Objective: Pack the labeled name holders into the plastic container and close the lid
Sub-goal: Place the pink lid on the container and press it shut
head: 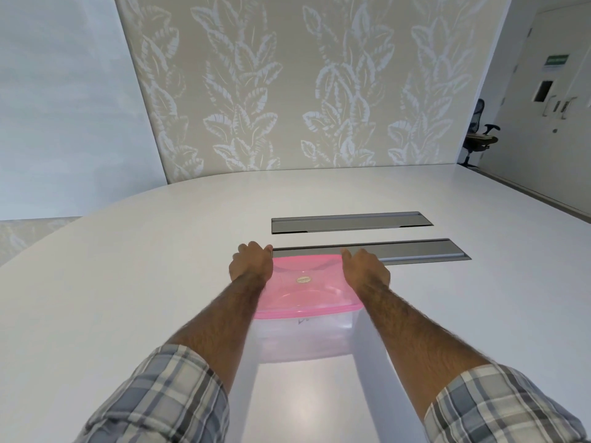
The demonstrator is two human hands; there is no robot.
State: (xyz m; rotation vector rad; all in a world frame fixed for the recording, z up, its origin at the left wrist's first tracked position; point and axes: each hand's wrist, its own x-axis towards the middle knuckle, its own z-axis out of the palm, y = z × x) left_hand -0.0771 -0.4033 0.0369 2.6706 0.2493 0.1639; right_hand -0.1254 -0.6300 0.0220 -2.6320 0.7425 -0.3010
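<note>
**Pressing both hands on the far corners of a pink-lidded container**

Starting at the left, a plaid sleeve (pixel 166 398) rolled above the elbow leads up a bare forearm to the left hand (pixel 251 262). That hand lies knuckles-up over the far left corner of the pink lid (pixel 307 282), its fingers curled down past the far edge. Whether they pinch the rim or only rest on it cannot be told, since the fingertips are hidden behind the hand.

Between the two forearms stands the plastic container (pixel 303 337), clear-walled, on the white table (pixel 128 282), near the person's side of it. The lid sits flat across its top, level with the rim all along the near edge. A small round sticker (pixel 303 279) marks the middle of the lid. Through the near wall some faint dark handwriting shows, too blurred to read; the contents cannot be made out.

Further right, the right hand (pixel 366 266) covers the far right corner of the lid in the same way, fingers bent downward, with its hold equally hidden. Behind both hands two grey cable hatches (pixel 351 222) lie set into the tabletop, the nearer one touching the line of the knuckles. At the far right an office chair (pixel 479 135) stands beside a door.
</note>
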